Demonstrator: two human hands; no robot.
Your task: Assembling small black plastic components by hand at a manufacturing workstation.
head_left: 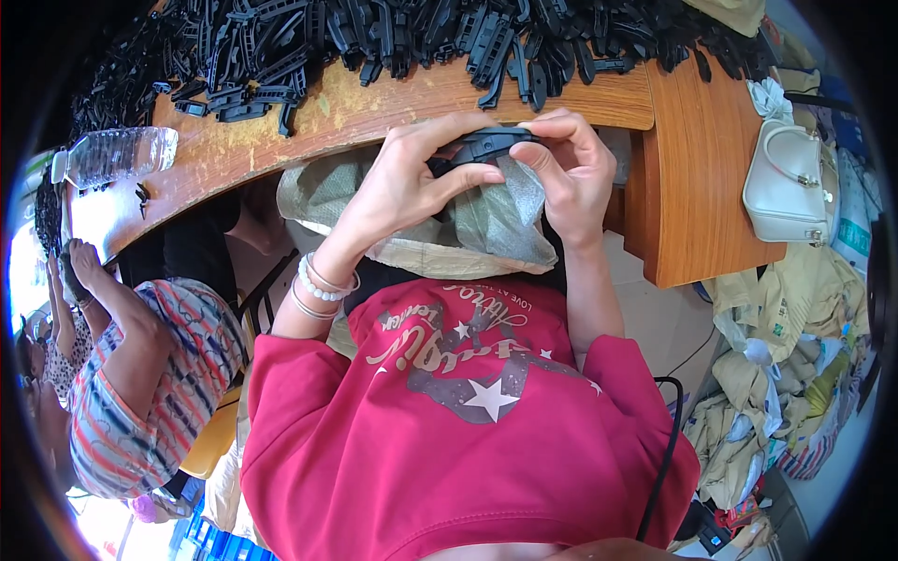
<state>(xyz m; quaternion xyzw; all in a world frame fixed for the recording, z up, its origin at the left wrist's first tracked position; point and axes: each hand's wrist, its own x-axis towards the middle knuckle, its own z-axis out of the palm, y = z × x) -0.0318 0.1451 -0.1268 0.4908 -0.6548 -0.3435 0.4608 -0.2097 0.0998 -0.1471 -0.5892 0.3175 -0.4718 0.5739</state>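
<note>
Between both hands, just in front of the table edge, is a black plastic part (488, 145), long and narrow with a slight curve. My left hand (416, 173) grips its left end, thumb below and fingers above. The fingers and thumb of my right hand (569, 168) pinch its right end. Under the hands a pale woven sack (412, 254) gapes open over my lap. A long heap of similar black plastic parts (374, 37) covers the back of the wooden table (355, 103).
A clear plastic bottle (122, 157) lies on the table at the left, with a small black piece (142, 198) near it. A white handbag (789, 187) sits at the right on the wooden side surface (697, 187). People (154, 374) sit at the left. Sacks (748, 393) pile up at the right.
</note>
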